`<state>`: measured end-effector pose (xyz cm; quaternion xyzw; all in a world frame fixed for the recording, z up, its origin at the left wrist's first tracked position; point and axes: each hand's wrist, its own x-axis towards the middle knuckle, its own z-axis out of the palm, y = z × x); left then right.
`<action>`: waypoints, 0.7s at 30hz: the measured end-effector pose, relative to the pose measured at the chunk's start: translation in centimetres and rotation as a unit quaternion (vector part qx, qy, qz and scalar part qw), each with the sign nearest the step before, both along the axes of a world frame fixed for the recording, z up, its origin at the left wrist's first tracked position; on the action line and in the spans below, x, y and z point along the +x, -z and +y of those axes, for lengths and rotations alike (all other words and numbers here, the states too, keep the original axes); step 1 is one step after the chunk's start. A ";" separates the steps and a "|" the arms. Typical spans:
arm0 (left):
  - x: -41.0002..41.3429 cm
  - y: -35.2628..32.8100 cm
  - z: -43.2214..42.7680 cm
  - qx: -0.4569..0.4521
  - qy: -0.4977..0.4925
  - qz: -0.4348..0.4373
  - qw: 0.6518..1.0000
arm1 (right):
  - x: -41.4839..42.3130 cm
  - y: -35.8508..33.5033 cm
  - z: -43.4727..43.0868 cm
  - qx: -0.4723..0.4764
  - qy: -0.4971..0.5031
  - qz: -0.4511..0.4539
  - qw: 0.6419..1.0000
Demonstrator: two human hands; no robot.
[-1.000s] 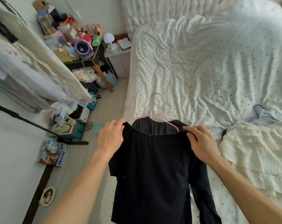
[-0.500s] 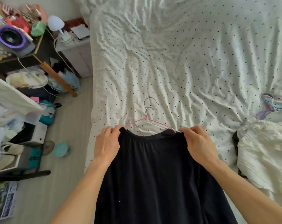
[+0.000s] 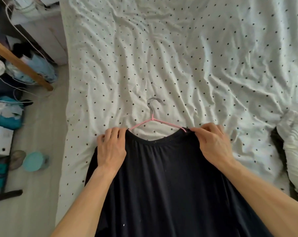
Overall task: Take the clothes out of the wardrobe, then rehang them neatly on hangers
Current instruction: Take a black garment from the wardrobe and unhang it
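Floor [image 3: 42,194]: pale strip along the left edge, beside the bed, carrying mixed household clutter.
Wooden bar [image 3: 21,65]: slants across the clutter at upper left, its lower end near the bed's side.
Teal round container [image 3: 33,161]: sits on the floor, close to the bed and apart from the wooden bar.
Bed [image 3: 179,57]: covered with a rumpled white sheet printed with small dark dots; fills the centre and right of the view.
Left hand [image 3: 110,147]: back of the hand upward, fingers [image 3: 114,134] curled over the left shoulder of the black garment and gripping the cloth there.
Black garment [image 3: 162,185]: spread on the near part of the bed between the two hands, neckline away from the person, body running off the bottom edge.
Hanger [image 3: 152,118]: pink arms, metal hook; lies on the sheet with both arms passing under the garment's shoulders, hook pointing away from the person.
Right hand [image 3: 211,144]: fingers [image 3: 204,129] pinch the right shoulder of the garment where the hanger's arm enters it.
White garment [image 3: 297,146]: crumpled heap on the bed at the right edge, well apart from the hanger.
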<state>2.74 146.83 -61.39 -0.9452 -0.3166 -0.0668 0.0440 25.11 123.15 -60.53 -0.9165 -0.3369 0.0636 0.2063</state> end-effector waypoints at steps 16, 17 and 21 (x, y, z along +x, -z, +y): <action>0.7 -3.3 -2.0 -0.150 -0.122 0.081 0.978 | -0.5 -3.9 1.3 -0.222 -0.092 0.016 0.971; 0.7 -4.3 -2.2 -0.149 -0.121 0.100 0.976 | -1.0 -5.1 0.7 -0.223 -0.113 0.005 0.968; -0.2 -8.9 -5.0 -0.176 -0.129 0.118 0.969 | -4.6 -10.6 -4.3 -0.203 -0.138 0.018 0.969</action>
